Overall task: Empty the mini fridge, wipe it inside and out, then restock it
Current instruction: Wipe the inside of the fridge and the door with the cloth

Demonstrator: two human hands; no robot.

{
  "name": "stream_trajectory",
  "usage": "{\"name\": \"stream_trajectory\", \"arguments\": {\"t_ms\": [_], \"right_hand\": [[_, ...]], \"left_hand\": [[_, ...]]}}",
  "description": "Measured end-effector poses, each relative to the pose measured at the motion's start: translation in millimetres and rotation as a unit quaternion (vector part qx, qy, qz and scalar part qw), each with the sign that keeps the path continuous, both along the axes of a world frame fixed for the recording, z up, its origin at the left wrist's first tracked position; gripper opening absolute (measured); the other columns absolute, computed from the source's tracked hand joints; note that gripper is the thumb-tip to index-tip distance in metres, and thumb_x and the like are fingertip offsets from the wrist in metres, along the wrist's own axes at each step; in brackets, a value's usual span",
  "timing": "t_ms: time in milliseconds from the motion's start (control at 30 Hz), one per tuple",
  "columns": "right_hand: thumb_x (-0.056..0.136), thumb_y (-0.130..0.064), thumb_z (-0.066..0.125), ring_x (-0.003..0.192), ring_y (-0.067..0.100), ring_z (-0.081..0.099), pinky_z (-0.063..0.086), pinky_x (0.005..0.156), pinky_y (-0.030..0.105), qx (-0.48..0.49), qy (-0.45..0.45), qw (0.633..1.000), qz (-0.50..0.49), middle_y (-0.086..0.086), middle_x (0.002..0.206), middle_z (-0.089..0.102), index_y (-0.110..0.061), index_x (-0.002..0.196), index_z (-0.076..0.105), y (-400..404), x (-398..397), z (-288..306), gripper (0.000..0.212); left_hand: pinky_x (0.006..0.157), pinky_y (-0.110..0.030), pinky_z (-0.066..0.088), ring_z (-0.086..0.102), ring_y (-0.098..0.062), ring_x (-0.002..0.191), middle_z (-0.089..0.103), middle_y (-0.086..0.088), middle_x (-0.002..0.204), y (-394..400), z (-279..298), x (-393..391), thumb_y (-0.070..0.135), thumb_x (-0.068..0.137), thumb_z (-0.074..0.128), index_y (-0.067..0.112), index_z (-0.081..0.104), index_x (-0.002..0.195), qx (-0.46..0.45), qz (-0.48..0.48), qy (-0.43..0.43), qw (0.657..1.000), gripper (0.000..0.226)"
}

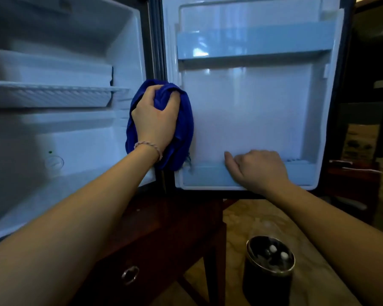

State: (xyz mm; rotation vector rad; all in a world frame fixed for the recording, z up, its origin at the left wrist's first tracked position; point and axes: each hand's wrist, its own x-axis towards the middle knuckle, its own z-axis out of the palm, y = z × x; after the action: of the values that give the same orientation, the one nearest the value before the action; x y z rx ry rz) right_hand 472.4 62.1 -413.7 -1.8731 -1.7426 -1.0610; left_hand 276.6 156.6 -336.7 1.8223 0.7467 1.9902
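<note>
The mini fridge (64, 129) stands open on a dark wooden bench (164, 228), its door (252, 118) swung fully out to the right of the cabinet. No food or bottles show inside the cabinet; a wire shelf (53, 93) crosses it about halfway up, and a small round dial (54, 162) sits low on the back wall.

The left hand (155, 120) grips a bunched blue cloth (181, 133), fingers curled into its folds, and holds it against the hinge side of the door, just where the door meets the cabinet's edge. The cloth hangs down past the wrist, which wears a thin braided bracelet (148, 146).

The right hand (257, 166) rests on the front rail of the door's bottom shelf (208, 175), to the right of the cloth. Its fingers are curled over the rail, with the thumb lying along the rail's top edge; whether they truly clamp the rail or just lie on it I cannot tell for certain. Higher on the door, an upper shelf (252, 43) with a pale blue front runs across its width.

Below the door, on a marbled floor (241, 217), stands a dark round bin (270, 266) with a metal rim and two small white things inside it. A ring pull (130, 274) shows on the bench's drawer front.
</note>
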Motion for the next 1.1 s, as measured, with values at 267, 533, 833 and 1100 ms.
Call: {"name": "stream_trajectory", "arguments": {"t_ms": [267, 533, 833, 1100], "right_hand": [[0.107, -0.048, 0.020, 0.085, 0.035, 0.066, 0.029, 0.064, 0.034, 0.015, -0.032, 0.999, -0.019, 0.012, 0.090, 0.068, -0.018, 0.090, 0.070, -13.3, -16.3, -10.2, 0.062], [0.106, -0.048, 0.019, 0.059, 0.028, 0.045, 0.017, 0.052, 0.030, 0.035, -0.015, 0.998, -0.045, -0.002, 0.057, 0.036, -0.016, 0.075, 0.064, -6.6, -10.6, -15.3, 0.063], [0.106, -0.048, 0.020, 0.065, 0.030, 0.052, 0.023, 0.056, 0.031, 0.032, -0.002, 0.998, -0.058, 0.001, 0.064, 0.044, -0.017, 0.081, 0.068, -4.9, -9.6, -16.5, 0.062], [0.106, -0.047, 0.020, 0.076, 0.033, 0.064, 0.016, 0.052, 0.031, 0.020, 0.009, 0.998, -0.052, -0.001, 0.064, 0.041, -0.020, 0.075, 0.060, -6.5, -10.6, -13.5, 0.057]], "left_hand": [[0.069, -0.011, 0.044, 0.060, 0.008, 0.077, 0.067, 0.013, 0.082, -17.7, -140.0, -3.3, 0.033, 0.095, 0.063, 0.032, 0.065, 0.089, -0.102, -0.037, -0.029, 0.994, 0.007], [0.068, -0.013, 0.042, 0.058, 0.002, 0.073, 0.064, 0.014, 0.078, -19.5, -90.1, -1.5, 0.031, 0.093, 0.065, 0.035, 0.061, 0.079, -0.081, -0.010, -0.029, 0.996, 0.016], [0.068, -0.025, 0.038, 0.055, -0.016, 0.079, 0.061, 0.006, 0.082, -0.4, 70.6, 10.1, 0.047, 0.087, 0.062, 0.021, 0.058, 0.088, -0.002, 0.066, -0.014, 0.998, 0.026], [0.073, -0.028, 0.045, 0.058, -0.015, 0.081, 0.064, 0.007, 0.083, 7.7, 27.0, 12.0, 0.048, 0.083, 0.064, 0.022, 0.062, 0.094, 0.018, 0.049, -0.036, 0.998, 0.029]]}}
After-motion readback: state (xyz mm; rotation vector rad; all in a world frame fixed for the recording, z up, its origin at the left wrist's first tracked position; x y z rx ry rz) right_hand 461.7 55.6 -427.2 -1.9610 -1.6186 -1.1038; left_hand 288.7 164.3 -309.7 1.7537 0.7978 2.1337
